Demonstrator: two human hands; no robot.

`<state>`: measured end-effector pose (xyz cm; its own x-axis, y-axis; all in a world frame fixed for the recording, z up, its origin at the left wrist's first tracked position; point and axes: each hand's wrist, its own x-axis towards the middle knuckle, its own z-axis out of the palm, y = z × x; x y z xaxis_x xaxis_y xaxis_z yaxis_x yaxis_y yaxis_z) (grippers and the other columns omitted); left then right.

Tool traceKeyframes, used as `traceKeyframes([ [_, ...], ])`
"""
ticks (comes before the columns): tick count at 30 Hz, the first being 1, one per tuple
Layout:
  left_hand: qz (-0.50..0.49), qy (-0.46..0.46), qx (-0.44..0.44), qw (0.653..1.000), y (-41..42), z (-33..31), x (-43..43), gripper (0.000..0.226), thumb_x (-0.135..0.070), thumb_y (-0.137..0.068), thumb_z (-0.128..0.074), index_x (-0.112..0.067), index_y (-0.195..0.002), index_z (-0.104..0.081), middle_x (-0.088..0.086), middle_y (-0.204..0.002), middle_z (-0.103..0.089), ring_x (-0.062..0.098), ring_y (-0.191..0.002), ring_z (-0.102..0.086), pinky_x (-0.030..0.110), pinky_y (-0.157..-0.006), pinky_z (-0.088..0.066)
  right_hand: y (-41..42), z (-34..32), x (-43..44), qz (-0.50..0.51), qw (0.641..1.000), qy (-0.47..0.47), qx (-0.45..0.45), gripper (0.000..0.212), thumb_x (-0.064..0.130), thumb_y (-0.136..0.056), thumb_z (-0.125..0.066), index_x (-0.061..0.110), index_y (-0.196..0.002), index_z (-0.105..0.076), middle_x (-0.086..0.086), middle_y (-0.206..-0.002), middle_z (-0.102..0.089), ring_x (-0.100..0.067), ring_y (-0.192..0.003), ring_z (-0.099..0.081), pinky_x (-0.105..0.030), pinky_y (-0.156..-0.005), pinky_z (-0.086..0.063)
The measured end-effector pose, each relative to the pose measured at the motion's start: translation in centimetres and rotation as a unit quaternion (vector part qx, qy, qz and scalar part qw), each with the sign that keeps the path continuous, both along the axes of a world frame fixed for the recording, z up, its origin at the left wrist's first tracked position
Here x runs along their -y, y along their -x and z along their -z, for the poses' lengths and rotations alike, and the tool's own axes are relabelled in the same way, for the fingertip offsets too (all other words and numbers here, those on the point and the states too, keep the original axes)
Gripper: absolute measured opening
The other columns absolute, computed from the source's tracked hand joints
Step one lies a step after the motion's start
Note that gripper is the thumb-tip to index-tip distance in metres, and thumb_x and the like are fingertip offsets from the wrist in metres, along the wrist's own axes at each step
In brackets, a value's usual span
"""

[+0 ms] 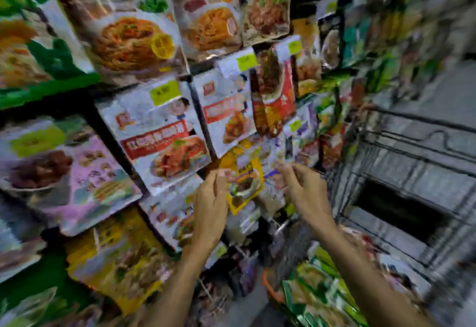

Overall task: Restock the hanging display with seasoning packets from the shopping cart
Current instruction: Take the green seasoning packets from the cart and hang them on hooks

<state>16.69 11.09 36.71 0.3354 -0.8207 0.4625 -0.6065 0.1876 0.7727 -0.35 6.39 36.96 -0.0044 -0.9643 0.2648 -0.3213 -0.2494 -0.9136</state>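
Packets of seasoning crowd the hanging display (103, 133), and the one at the centre of the work is a yellow packet (244, 185). It sits low in the middle of the display, tilted, with a picture of a dark dish in a bowl on its front. It lies between the person's two raised hands.

The left hand (210, 205) is upright, its fingertips against the packet's upper left edge. The right hand (301, 192) has its fingers curled, the tips just beside the packet's upper right. Blur hides whether either hand actually pinches the packet or only touches it.

No writing can be read anywhere, since the whole view is smeared. Two white packets (159, 136) with a red banner and a picture of a red dish hang side by side above the hands. Three noodle packets (134, 41) hang in the row above them. Four yellow-green tags (164, 92) show on the hooks, their print too blurred to read.

To the right stands the wire shopping cart (412, 146). Green packets (322, 290) lie heaped at the lower right, beneath the right forearm, too blurred to count.
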Motion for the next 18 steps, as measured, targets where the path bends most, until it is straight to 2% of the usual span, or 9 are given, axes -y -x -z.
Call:
traceKeyframes([
  [2, 0.029, -0.065, -0.050, 0.996, 2.5, 4.2, 1.3, 0.031, -0.025, -0.103, -0.037, -0.013, -0.097, -0.065, -0.008, -0.075, -0.064, -0.002, -0.063, -0.055, 0.021, -0.061, -0.044, 3.2, 4.5, -0.8, 0.059, 0.997, -0.045, -0.014, 0.028, 0.025, -0.099, -0.052, 0.008, -0.084, -0.070, -0.005, -0.079, -0.073, -0.013, -0.070, -0.065, -0.033, -0.065, -0.047],
  [4, 0.069, -0.134, -0.091, 0.984, 4.7, 8.3, 2.4, 0.033, -0.024, -0.103, -0.037, -0.010, -0.098, -0.066, -0.001, -0.082, -0.068, 0.003, -0.069, -0.060, 0.019, -0.066, -0.048, 5.8, 8.8, -1.9, 0.110, 0.989, -0.094, -0.023, 0.031, 0.025, -0.100, -0.051, 0.006, -0.084, -0.069, -0.010, -0.078, -0.072, -0.021, -0.072, -0.067, -0.040, -0.068, -0.051],
  [7, 0.132, -0.241, -0.100, 0.956, 7.3, 14.6, 3.7, 0.028, -0.015, -0.103, -0.037, -0.005, -0.102, -0.063, 0.007, -0.087, -0.069, 0.011, -0.070, -0.061, 0.031, -0.070, -0.050, 9.0, 14.9, -3.8, 0.186, 0.968, -0.166, -0.033, 0.033, 0.023, -0.101, -0.049, 0.005, -0.081, -0.068, -0.013, -0.075, -0.070, -0.027, -0.070, -0.065, -0.044, -0.067, -0.051],
  [8, 0.152, -0.273, -0.098, 0.945, 8.0, 16.7, 4.1, 0.025, -0.012, -0.103, -0.037, -0.005, -0.103, -0.061, 0.009, -0.090, -0.068, 0.011, -0.071, -0.061, 0.032, -0.071, -0.049, 9.9, 16.9, -4.4, 0.209, 0.959, -0.190, -0.035, 0.033, 0.021, -0.101, -0.048, 0.003, -0.082, -0.068, -0.014, -0.076, -0.070, -0.029, -0.070, -0.065, -0.045, -0.067, -0.051],
  [10, 0.183, -0.328, -0.075, 0.924, 9.0, 20.6, 4.6, 0.024, -0.012, -0.103, -0.038, -0.004, -0.105, -0.060, 0.007, -0.091, -0.066, 0.011, -0.073, -0.061, 0.025, -0.068, -0.049, 11.4, 20.8, -5.7, 0.249, 0.936, -0.245, -0.035, 0.030, 0.020, -0.101, -0.048, 0.002, -0.087, -0.067, -0.017, -0.079, -0.069, -0.033, -0.073, -0.064, -0.048, -0.068, -0.051],
  [11, 0.194, -0.350, -0.067, 0.914, 9.5, 22.4, 4.9, 0.024, -0.012, -0.102, -0.039, -0.003, -0.106, -0.061, 0.007, -0.090, -0.065, 0.016, -0.076, -0.063, 0.023, -0.066, -0.048, 12.0, 22.7, -6.3, 0.270, 0.923, -0.270, -0.040, 0.028, 0.020, -0.101, -0.047, 0.002, -0.090, -0.067, -0.018, -0.081, -0.069, -0.034, -0.074, -0.064, -0.048, -0.069, -0.051],
  [13, 0.215, -0.383, -0.052, 0.897, 10.3, 25.9, 5.6, 0.022, -0.010, -0.102, -0.040, -0.003, -0.101, -0.061, 0.016, -0.092, -0.066, 0.031, -0.084, -0.063, 0.032, -0.071, -0.049, 13.0, 26.4, -7.3, 0.308, 0.898, -0.312, -0.050, 0.026, 0.018, -0.101, -0.049, 0.001, -0.092, -0.067, -0.020, -0.084, -0.070, -0.036, -0.077, -0.064, -0.046, -0.070, -0.051],
  [15, 0.237, -0.404, -0.018, 0.883, 10.8, 29.4, 6.4, 0.021, -0.010, -0.101, -0.041, -0.005, -0.095, -0.060, 0.023, -0.092, -0.065, 0.032, -0.084, -0.062, 0.039, -0.073, -0.047, 13.4, 29.9, -8.0, 0.337, 0.876, -0.343, -0.047, 0.026, 0.013, -0.099, -0.050, -0.005, -0.091, -0.068, -0.023, -0.086, -0.069, -0.038, -0.079, -0.065, -0.046, -0.071, -0.051],
  [18, 0.253, -0.447, 0.029, 0.858, 11.2, 34.5, 7.4, 0.024, -0.012, -0.101, -0.042, 0.001, -0.097, -0.061, 0.026, -0.090, -0.062, 0.035, -0.082, -0.061, 0.040, -0.070, -0.049, 13.5, 34.9, -8.3, 0.362, 0.844, -0.394, -0.042, 0.029, 0.012, -0.099, -0.049, -0.009, -0.092, -0.068, -0.027, -0.087, -0.069, -0.039, -0.084, -0.065, -0.045, -0.072, -0.052],
])
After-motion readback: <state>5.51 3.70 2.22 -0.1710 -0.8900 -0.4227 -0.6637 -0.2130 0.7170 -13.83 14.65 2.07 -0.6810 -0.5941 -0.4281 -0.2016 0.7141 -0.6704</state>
